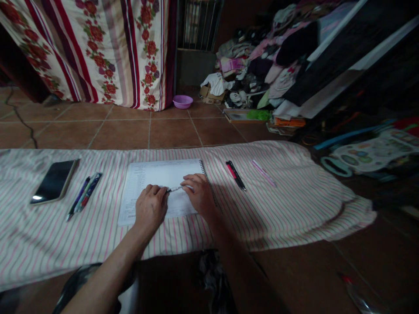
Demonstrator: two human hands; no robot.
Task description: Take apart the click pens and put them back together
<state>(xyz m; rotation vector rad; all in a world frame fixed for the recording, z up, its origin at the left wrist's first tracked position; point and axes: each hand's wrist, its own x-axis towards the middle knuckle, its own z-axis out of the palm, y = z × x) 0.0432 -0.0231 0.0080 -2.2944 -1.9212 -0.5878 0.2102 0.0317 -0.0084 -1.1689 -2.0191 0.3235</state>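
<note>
A spiral notebook (157,176) lies open on a striped cloth (288,205) spread over the floor. Both hands rest on its page. My left hand (151,208) is closed around one end of a slim pen (175,189). My right hand (199,195) pinches the pen's other end, so the pen spans the gap between the two hands just above the paper.
On the cloth lie a dark phone (54,181) and several pens (84,196) at the left, a red and black pen (235,174) and a pink pen (263,173) at the right. Beyond are tiled floor, a purple bowl (182,101), a floral curtain (98,48) and piled clothes (262,61).
</note>
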